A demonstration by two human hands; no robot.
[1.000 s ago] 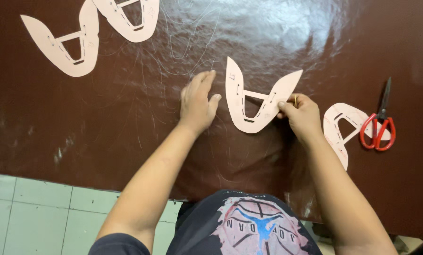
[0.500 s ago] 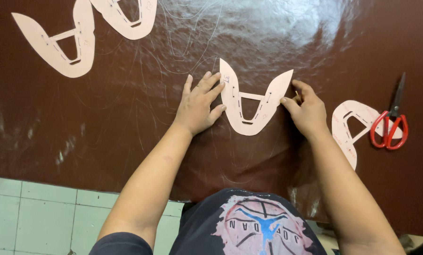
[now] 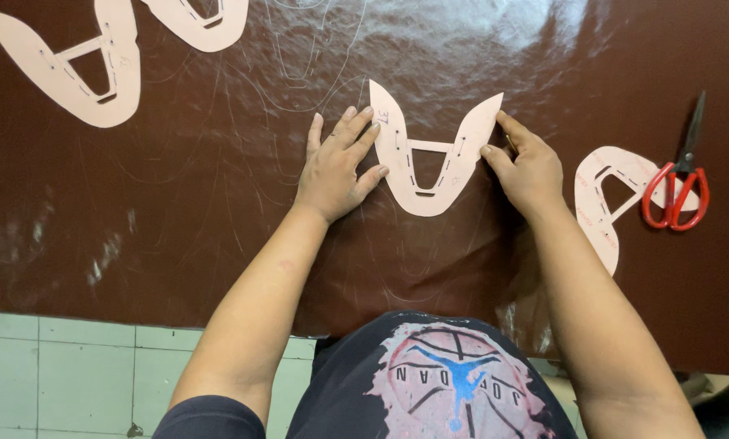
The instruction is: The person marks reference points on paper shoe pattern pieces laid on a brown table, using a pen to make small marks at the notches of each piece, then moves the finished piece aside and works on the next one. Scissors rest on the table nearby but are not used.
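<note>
A pink U-shaped paper pattern [image 3: 429,175] with a crossbar and cut-out lies flat on a dark brown glossy leather sheet [image 3: 218,211]. My left hand [image 3: 336,167] lies flat and spread, its fingertips pressing on the pattern's left arm. My right hand [image 3: 527,167] is at the tip of the pattern's right arm, fingers curled around a thin pen-like stick [image 3: 511,143] that touches the edge there. Faint traced outlines show on the leather above and below the pattern.
Red-handled scissors [image 3: 680,187] lie at the right, on another pink pattern [image 3: 604,195]. Two more pink patterns [image 3: 80,69] [image 3: 210,20] lie at the upper left. The leather's near edge hangs over pale green floor tiles [image 3: 55,366].
My left hand has slid right until its fingers rest on the pattern's left arm. The right hand stays at the right arm's tip. The view has shifted slightly.
</note>
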